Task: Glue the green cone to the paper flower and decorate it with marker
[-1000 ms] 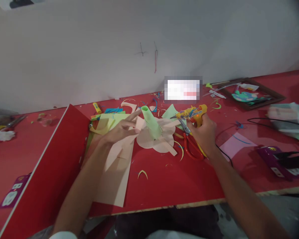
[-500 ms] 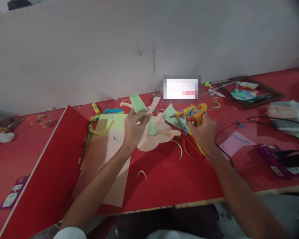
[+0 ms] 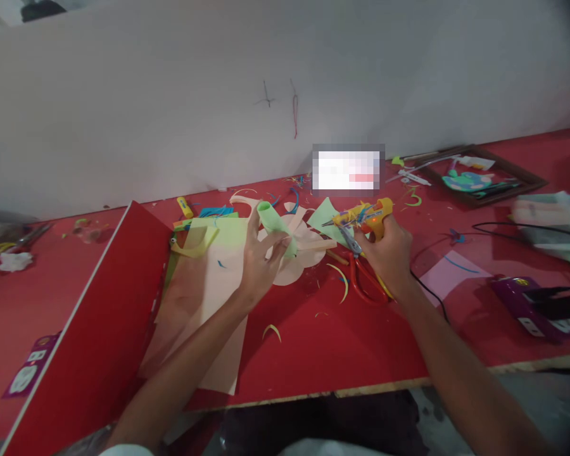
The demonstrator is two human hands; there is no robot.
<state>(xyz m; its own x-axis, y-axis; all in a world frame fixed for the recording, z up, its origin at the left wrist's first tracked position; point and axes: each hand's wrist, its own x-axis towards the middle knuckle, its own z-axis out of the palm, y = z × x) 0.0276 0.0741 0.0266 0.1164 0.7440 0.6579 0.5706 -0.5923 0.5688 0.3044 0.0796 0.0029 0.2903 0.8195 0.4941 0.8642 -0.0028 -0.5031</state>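
Observation:
My left hand point(image 3: 261, 263) is closed round a rolled piece of light green craft sheet point(image 3: 274, 219), tilted with its open end up and to the left. Beneath it and to its right is a peach flower-shaped cutout point(image 3: 308, 256) with loose strips. In my right hand point(image 3: 390, 250) is a yellow glue gun point(image 3: 380, 214), its nozzle pointing left toward the green roll but apart from it. Blue and yellow strands cling to the gun's front. Just below the gun lie red-handled pliers point(image 3: 361, 282), partly covered by my right hand. A flat green piece point(image 3: 323, 214) lies behind the nozzle.
An upright red board point(image 3: 99, 316) stands at the left, beside large peach sheets point(image 3: 218, 342). At right are a pink sheet point(image 3: 451, 278), a purple power strip point(image 3: 513, 291) and black cables. A dark frame point(image 3: 527, 183) with craft bits lies at the back right.
My left hand has lowered the green roll toward the peach cutout and turned it slightly. The cutout's strips look shifted. My right hand and the glue gun have hardly moved.

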